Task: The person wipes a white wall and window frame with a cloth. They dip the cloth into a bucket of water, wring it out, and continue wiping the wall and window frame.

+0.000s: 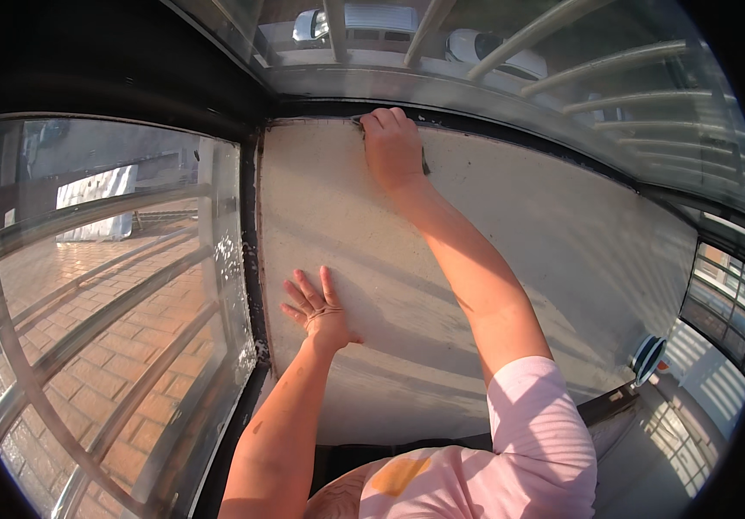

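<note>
My left hand (325,322) rests with spread fingers on the pale ledge (511,233), toward its left side, and holds nothing. At the ledge's far edge, my right hand (392,149) is closed with bent fingers against the black window frame (468,130). A thin dark edge (426,163) of something shows beside the right palm, and a dark tip pokes out by the fingers. The hand hides the rest, so its kind cannot be told. Striped shadows fall across the ledge.
Glass with curved bars (528,39) stands beyond the ledge, and a barred window (104,303) is on the left. A round dark-and-white object (648,359) sits at the ledge's right end. Outside are a white van (381,19), a white car (494,54) and brick paving (122,346).
</note>
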The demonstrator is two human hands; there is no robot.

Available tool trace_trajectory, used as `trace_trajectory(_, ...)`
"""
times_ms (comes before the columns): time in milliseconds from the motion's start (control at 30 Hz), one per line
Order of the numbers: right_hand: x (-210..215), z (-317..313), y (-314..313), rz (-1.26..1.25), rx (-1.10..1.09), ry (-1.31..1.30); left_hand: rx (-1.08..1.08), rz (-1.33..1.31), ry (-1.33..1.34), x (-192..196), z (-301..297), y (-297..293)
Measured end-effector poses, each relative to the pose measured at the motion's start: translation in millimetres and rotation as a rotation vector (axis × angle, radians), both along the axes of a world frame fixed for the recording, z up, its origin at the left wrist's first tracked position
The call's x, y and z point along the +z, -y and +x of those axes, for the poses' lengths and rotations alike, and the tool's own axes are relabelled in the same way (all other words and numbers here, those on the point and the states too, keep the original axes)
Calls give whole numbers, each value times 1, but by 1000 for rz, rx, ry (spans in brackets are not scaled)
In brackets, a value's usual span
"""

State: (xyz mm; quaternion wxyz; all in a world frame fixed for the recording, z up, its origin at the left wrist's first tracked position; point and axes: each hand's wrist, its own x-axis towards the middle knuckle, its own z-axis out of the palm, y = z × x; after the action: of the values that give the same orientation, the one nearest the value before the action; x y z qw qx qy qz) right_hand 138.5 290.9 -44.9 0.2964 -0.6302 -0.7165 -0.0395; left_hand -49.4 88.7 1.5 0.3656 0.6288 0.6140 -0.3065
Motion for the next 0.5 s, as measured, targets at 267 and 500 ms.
trace_trajectory(267, 5, 10, 4, 19, 17, 96, -24, -58, -76, 9, 12, -7)
trace_trajectory(500, 12, 138, 54, -28, -132, 282, 10, -22, -76, 5, 9, -4)
